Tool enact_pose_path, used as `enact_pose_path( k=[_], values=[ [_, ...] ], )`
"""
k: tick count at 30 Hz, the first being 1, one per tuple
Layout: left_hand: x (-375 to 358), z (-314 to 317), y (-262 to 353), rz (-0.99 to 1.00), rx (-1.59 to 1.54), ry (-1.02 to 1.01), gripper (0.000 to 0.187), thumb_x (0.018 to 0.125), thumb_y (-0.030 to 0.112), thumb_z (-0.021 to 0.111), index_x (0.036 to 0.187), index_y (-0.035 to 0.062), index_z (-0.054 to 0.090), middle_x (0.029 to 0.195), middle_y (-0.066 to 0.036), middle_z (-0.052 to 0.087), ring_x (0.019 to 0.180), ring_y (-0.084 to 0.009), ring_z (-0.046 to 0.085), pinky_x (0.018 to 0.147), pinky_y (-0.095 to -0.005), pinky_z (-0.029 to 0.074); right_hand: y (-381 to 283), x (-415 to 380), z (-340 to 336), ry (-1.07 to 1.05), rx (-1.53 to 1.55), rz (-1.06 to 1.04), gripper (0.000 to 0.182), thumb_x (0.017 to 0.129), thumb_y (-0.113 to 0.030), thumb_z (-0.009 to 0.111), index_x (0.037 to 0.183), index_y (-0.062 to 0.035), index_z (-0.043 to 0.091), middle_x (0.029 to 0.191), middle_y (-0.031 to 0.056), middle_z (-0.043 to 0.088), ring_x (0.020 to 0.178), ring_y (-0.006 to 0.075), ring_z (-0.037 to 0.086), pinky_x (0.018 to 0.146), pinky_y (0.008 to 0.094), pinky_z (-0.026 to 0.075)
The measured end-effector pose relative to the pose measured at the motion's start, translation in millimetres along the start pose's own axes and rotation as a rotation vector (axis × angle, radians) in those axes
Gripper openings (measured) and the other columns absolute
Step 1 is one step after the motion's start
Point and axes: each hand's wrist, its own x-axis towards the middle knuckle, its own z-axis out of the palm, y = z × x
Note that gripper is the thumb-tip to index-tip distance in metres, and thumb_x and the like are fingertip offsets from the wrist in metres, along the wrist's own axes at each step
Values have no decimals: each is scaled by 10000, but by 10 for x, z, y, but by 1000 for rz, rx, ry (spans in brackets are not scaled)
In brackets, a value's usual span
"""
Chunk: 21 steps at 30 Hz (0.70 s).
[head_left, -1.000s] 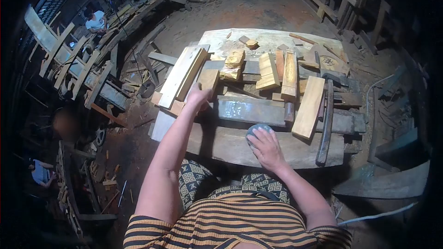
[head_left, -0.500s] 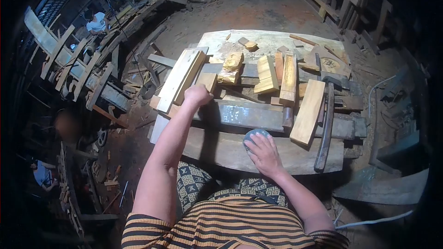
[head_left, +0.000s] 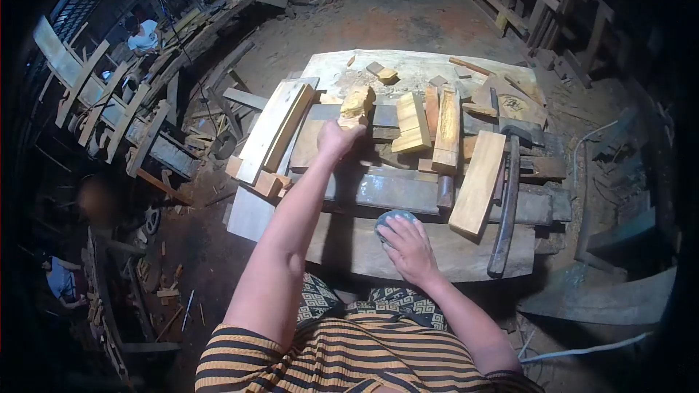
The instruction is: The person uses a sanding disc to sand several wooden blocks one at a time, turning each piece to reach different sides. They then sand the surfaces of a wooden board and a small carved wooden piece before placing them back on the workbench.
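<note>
My left hand [head_left: 341, 140] reaches forward over the workbench, its fingers closed on the near end of a rough yellow wood block [head_left: 357, 105]. Beside that hand lies a flat brown wood piece [head_left: 307, 144]. Close to my body, my right hand [head_left: 410, 247] is over a round grey-green disc [head_left: 395, 218], fingers curved across its top. The disc's underside is hidden. A chipped yellow block [head_left: 412, 124], a long narrow block [head_left: 447, 131] and a smooth pale block [head_left: 478, 183] lie right of my left hand.
A dark-handled hammer-like tool [head_left: 507, 207] lies along the bench's right side. Long planks [head_left: 273, 127] are stacked at left. Small offcuts and shavings lie on the pale far board [head_left: 324, 69]. A person [head_left: 144, 35] sits at far left; another person [head_left: 64, 278] is at lower left.
My left hand has moved right and forward from the brown wood piece to the rough yellow block. My right hand stays at the disc. The whole view has shifted slightly.
</note>
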Motion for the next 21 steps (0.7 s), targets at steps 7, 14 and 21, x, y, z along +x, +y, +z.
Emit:
enact_pose_path(
  k=[7, 14, 21],
  values=[
    [-1103, -412, -286, -270, -1027, -338, 442, 841, 379, 594, 1031, -19, 602, 868, -116, 623, 655, -177, 626, 456, -263, 490, 92, 4, 33, 46, 59, -37, 365, 876, -224, 572, 1229, -132, 575, 1302, 107, 524, 1258, 288, 438, 1074, 463, 276],
    [-2252, -595, -636, -171, -1166, -447, 549, 843, 380, 579, 1271, 50, 486, 1018, -76, 611, 723, -143, 610, 544, -237, 492, -319, 501, -259, 316, 193, -122, 370, 850, -80, 581, 1220, -60, 584, 1275, 146, 553, 1218, 333, 481, 1044, 410, 343],
    [-2395, -216, -741, 166, -983, -86, 606, 753, 220, 748, 1250, 43, 449, 1107, -61, 573, 927, -153, 586, 801, -285, 485, -310, 791, 137, 71, -201, -149, 337, 903, -233, 515, 1208, -97, 561, 1349, 90, 476, 1294, 286, 384, 1062, 537, 262]
  ],
)
